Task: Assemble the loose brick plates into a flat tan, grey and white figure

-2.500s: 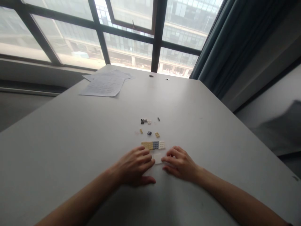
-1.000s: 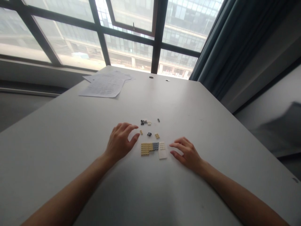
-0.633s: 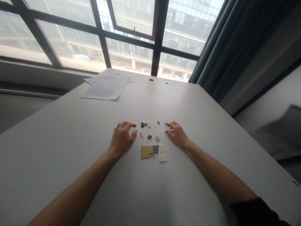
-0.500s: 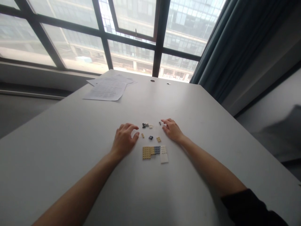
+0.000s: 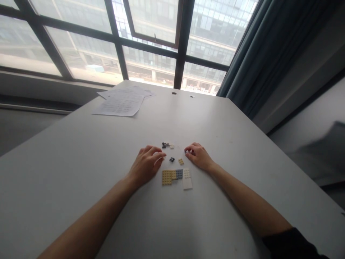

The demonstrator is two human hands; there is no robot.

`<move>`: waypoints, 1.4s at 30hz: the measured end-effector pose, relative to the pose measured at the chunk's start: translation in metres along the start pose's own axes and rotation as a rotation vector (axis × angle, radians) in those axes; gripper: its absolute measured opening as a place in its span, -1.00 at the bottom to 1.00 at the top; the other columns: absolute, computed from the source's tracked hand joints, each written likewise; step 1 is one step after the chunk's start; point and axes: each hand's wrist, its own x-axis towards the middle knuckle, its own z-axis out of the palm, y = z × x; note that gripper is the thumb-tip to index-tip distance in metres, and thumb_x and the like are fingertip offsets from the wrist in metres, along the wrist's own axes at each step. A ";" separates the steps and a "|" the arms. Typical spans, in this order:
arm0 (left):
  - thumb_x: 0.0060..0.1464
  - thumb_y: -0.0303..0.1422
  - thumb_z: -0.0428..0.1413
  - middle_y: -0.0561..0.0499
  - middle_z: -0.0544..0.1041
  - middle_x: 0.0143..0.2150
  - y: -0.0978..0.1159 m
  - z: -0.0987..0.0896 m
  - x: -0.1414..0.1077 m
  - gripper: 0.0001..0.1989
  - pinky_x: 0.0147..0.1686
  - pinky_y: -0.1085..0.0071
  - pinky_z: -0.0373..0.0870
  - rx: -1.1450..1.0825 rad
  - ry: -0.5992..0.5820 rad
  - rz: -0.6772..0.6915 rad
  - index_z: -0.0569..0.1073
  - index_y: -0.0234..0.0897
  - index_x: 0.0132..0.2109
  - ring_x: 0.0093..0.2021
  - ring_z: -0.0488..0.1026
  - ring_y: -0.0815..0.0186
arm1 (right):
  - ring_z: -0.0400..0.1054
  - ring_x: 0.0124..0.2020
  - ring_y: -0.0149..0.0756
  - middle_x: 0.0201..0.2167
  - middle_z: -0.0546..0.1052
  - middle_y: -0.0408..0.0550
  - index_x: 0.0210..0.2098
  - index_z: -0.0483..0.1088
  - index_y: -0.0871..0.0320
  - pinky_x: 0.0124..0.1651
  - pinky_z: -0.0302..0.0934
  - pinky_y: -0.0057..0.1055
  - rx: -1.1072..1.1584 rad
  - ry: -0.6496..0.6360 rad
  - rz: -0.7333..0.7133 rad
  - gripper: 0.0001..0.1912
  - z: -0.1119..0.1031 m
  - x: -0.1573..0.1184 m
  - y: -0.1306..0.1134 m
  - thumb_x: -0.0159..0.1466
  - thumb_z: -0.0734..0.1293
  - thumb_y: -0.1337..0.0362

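Observation:
My right hand (image 5: 198,156) is closed in a pinch on a small grey brick (image 5: 185,151), whose end shows at the fingertips. My left hand (image 5: 147,162) has its thumb and fingers closed around a small tan brick, mostly hidden behind the fingertips. Between the hands lie a dark studded brick (image 5: 171,159) and a loose tan brick (image 5: 180,161). Nearer to me are a tan plate (image 5: 166,177), a blue-grey plate (image 5: 179,174) and a white plate (image 5: 187,183) with studs at its far end, set side by side.
Farther up the white table (image 5: 229,129) is a small cluster of black, grey and white bricks (image 5: 165,145). Printed papers (image 5: 121,102) lie at the far left. Windows and a dark curtain (image 5: 250,61) stand beyond the table.
My right hand has taken hold of the grey brick and drawn it nearer to me. My left hand has moved right and closed over the small tan brick.

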 end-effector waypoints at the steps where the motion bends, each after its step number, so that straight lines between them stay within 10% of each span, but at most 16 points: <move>1: 0.18 -0.38 0.00 -0.08 0.52 -0.15 0.000 -0.001 0.000 -0.80 -0.10 0.16 0.26 -0.002 0.010 -0.010 0.52 -0.20 -0.16 -0.09 0.35 0.15 | 0.30 -0.24 -0.33 -0.30 0.44 -0.07 -0.22 0.47 0.16 -0.11 0.23 -0.34 0.012 -0.013 -0.002 -0.85 -0.002 -0.004 -0.002 0.20 0.35 0.38; 15: 0.21 -0.43 -0.07 0.07 0.45 0.07 -0.001 0.003 0.001 -0.62 0.00 0.19 0.17 -0.016 -0.240 0.148 0.42 0.09 0.07 0.05 0.27 0.17 | 0.28 -0.16 -0.27 -0.24 0.44 -0.04 -0.21 0.44 0.15 -0.03 0.19 -0.32 -0.030 -0.119 -0.175 -0.86 0.003 -0.008 -0.023 0.21 0.34 0.38; 30: 0.16 -0.27 0.02 -0.09 0.48 -0.05 -0.010 0.002 0.021 -0.73 -0.03 0.13 0.19 0.181 -0.004 -0.198 0.51 -0.19 -0.06 0.00 0.29 0.09 | 0.28 -0.11 -0.28 -0.20 0.47 -0.04 -0.20 0.44 0.14 0.03 0.15 -0.32 0.023 -0.189 -0.297 -0.88 0.012 0.006 -0.039 0.25 0.33 0.34; 42: 0.14 -0.31 0.03 -0.13 0.50 -0.20 0.001 0.020 0.055 -0.78 -0.12 0.12 0.18 0.233 -0.065 -0.181 0.56 -0.25 -0.28 -0.08 0.28 0.06 | 0.26 -0.15 -0.27 -0.22 0.46 -0.05 -0.15 0.41 0.13 0.00 0.14 -0.32 -0.170 -0.082 -0.179 -0.85 0.014 0.007 -0.021 0.28 0.28 0.32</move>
